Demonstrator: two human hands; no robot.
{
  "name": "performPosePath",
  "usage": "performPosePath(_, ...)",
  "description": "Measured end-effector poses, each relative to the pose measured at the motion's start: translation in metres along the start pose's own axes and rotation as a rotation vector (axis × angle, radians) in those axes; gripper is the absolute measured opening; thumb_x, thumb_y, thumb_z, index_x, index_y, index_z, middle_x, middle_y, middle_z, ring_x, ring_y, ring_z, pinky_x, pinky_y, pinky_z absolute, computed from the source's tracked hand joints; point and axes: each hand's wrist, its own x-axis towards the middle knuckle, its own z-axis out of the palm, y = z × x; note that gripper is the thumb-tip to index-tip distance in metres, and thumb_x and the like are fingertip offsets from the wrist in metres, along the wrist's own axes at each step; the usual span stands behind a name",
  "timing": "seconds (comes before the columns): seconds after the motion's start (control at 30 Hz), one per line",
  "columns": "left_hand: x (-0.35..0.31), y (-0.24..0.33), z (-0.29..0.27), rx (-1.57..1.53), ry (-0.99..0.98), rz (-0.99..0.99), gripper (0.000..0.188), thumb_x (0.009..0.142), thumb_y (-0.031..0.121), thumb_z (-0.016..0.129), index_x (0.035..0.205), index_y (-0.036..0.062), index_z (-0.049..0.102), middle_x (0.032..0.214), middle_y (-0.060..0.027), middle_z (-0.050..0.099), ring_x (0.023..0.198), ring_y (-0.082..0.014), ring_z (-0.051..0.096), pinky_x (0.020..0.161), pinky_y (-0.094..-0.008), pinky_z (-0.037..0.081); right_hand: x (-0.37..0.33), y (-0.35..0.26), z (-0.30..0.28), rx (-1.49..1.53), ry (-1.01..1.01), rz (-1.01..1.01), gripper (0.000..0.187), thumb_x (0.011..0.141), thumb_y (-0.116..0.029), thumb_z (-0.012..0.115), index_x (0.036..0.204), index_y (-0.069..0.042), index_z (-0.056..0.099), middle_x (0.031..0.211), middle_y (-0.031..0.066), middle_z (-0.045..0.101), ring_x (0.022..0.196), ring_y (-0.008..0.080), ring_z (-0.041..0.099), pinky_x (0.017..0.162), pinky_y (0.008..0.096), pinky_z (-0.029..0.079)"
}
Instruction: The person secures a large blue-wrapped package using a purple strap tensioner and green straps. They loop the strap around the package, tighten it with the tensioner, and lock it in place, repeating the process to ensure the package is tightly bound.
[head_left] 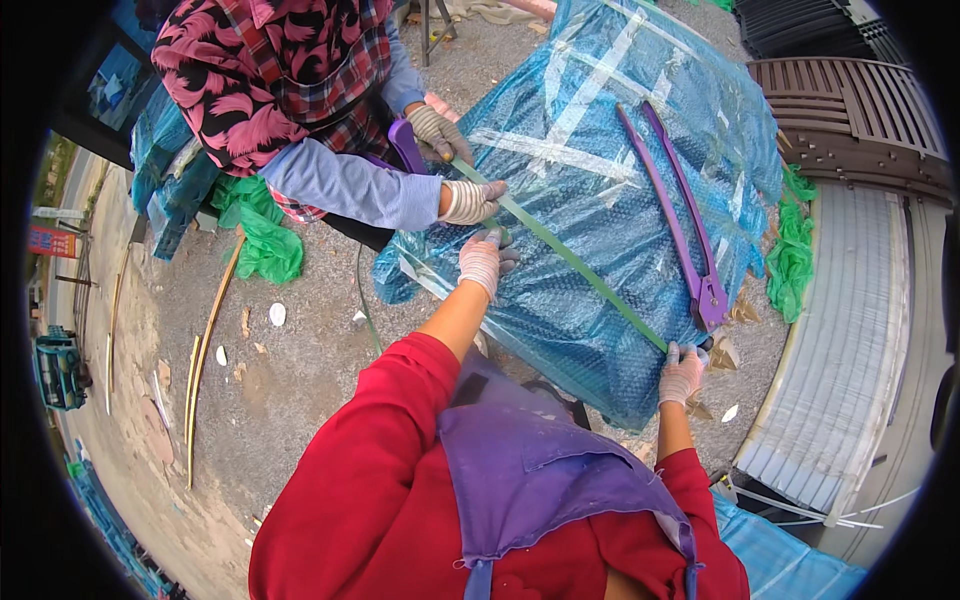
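Note:
A long green packing strap [565, 252] runs diagonally over a bundle wrapped in blue bubble film [590, 330]. My right hand [682, 373], in a pale glove, is closed around the strap at the bundle's right edge. At the near left edge, my gloved left hand [485, 262] has its fingers curled by a short bit of green strap, just below a co-worker's hand [470, 202]. That co-worker holds the long strap's upper end with both gloved hands. A purple long-handled tool, like a strapping sealer or cutter [708, 298], lies across the film, its jaws near my right hand.
The co-worker [300, 110] stands at the far left, beside a second purple handle [407, 147]. Green netting [262, 235] and wooden strips [212, 335] lie on the gravel at left. Brown slatted panels [850, 110] and pale ribbed sheets [850, 330] are at right.

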Motion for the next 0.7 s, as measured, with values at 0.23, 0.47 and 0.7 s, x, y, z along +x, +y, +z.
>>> performPosePath(0.23, -0.013, 0.013, 0.011, 0.151, 0.069, 0.018, 0.024, 0.101, 0.023, 0.051, 0.11, 0.0031, 0.059, 0.096, -0.007, 0.064, 0.059, -0.0167, 0.064, 0.043, -0.0268, 0.048, 0.0, 0.012, 0.011, 0.015, 0.022, 0.025, 0.03, 0.088, -0.035, 0.067, 0.092, -0.005, 0.064, 0.108, 0.0184, 0.056, 0.096, 0.0387, 0.056, 0.084, 0.047, 0.045)
performPosePath(0.47, -0.01, 0.009, 0.009, 0.144, 0.075, 0.022, 0.026, 0.101, 0.024, 0.051, 0.114, 0.003, 0.058, 0.096, -0.0064, 0.065, 0.06, -0.0155, 0.063, 0.043, -0.0266, 0.048, -0.003, 0.009, 0.009, 0.053, 0.056, -0.032, 0.03, 0.088, -0.034, 0.067, 0.092, -0.004, 0.065, 0.108, 0.0196, 0.056, 0.096, 0.0394, 0.055, 0.085, 0.047, 0.045)
performPosePath(0.7, -0.003, 0.008, 0.012, 0.223, 0.082, -0.029, 0.029, 0.101, 0.024, 0.051, 0.118, 0.0022, 0.056, 0.095, -0.0078, 0.065, 0.059, -0.0165, 0.062, 0.043, -0.0276, 0.049, -0.002, 0.007, 0.008, 0.052, 0.07, -0.044, 0.031, 0.088, -0.034, 0.068, 0.091, -0.003, 0.064, 0.105, 0.0196, 0.057, 0.095, 0.0387, 0.056, 0.084, 0.0472, 0.045)
